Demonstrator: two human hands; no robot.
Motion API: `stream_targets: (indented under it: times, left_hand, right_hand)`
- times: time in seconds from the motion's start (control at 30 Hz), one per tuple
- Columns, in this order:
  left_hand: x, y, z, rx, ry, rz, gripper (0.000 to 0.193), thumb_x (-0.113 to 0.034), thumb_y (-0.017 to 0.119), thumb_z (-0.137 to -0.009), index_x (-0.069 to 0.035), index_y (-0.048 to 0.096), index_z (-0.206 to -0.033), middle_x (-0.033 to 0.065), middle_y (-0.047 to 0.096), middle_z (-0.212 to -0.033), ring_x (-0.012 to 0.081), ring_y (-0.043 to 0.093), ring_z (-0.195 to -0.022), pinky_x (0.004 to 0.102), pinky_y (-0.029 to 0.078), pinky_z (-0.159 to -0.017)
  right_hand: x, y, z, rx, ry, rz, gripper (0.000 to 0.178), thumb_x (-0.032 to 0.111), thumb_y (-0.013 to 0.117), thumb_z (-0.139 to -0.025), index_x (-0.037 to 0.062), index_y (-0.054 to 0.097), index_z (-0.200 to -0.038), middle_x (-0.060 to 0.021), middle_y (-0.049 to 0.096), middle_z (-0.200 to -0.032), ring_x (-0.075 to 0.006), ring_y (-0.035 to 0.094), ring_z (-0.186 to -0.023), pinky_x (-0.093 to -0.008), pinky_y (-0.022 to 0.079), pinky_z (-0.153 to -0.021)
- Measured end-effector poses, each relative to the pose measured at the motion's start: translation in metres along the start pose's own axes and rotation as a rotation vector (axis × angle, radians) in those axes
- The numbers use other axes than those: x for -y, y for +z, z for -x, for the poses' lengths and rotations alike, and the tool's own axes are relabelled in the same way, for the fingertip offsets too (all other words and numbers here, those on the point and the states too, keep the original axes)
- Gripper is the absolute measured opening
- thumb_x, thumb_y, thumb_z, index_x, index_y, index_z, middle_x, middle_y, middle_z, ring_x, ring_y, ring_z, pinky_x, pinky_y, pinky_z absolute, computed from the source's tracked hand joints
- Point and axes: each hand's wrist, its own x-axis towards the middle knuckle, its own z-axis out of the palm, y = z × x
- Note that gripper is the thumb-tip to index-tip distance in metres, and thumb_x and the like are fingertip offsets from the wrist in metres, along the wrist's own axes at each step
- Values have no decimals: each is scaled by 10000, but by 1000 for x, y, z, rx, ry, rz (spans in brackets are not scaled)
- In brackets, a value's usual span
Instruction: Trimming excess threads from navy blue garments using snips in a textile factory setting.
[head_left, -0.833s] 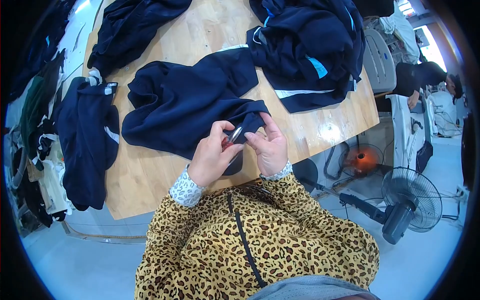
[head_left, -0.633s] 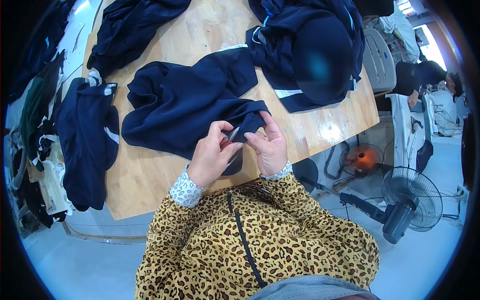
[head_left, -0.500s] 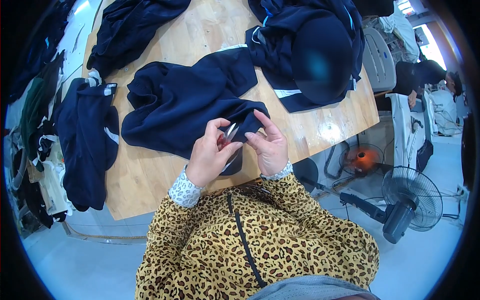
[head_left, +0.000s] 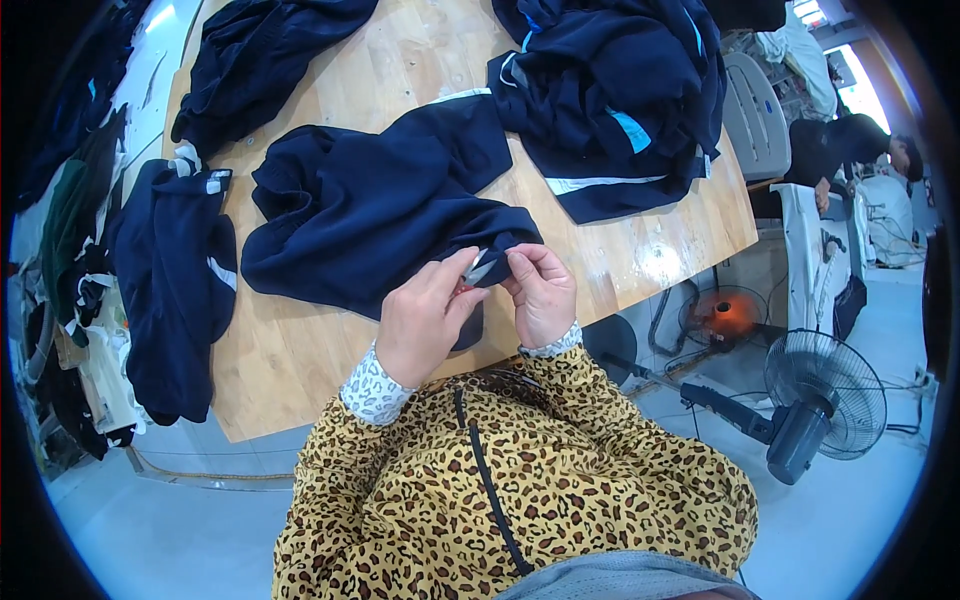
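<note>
My left hand [head_left: 420, 325] is closed around a small pale tool [head_left: 480, 270], its tip at the fabric. My right hand [head_left: 542, 296] pinches a fold of the dark blue garment [head_left: 370, 215] between thumb and fingers. The garment lies spread near the front edge of the wooden bench [head_left: 290, 360]. More dark clothes [head_left: 610, 90] are heaped at the far right corner.

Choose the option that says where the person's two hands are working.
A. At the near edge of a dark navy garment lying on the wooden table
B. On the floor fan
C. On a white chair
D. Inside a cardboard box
A: the left hand and right hand pinch the near edge of the dark navy garment spread on the wooden table.
</note>
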Motion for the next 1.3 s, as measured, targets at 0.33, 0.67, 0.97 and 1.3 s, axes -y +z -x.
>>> stream_targets:
  times: [0.33,0.67,0.97,1.3]
  left_hand:
    - [-12,6,-6,53,-17,-138,259,-89,660,-775,-39,518,-986,124,623,-811,273,628,-679,324,487,-561]
    - [-9,12,-7,23,13,-178,241,-85,657,-777,-45,507,-962,117,615,-789,274,622,-672,323,482,-551]
    - [-8,14,-6,2,32,-183,256,-79,653,-779,-44,506,-985,121,613,-787,272,622,-668,322,483,-546]
    - [-3,17,-7,-13,75,-215,278,-99,638,-776,-59,501,-1015,92,598,-723,241,620,-635,316,490,-521]
  right_hand:
    - [3,2,1,-6,-15,-34,83,46,585,-869,19,601,-946,-48,629,-862,-121,616,-755,-244,520,-665]
    - [2,1,1,15,-21,-7,77,42,586,-867,18,603,-938,-55,634,-864,-122,616,-752,-247,527,-663]
    - [1,1,0,-14,4,-37,65,41,588,-866,26,605,-926,-51,632,-855,-120,616,-748,-240,524,-645]
    - [2,1,-1,-11,17,-29,63,43,588,-866,40,607,-926,-37,632,-858,-103,612,-744,-214,513,-620]
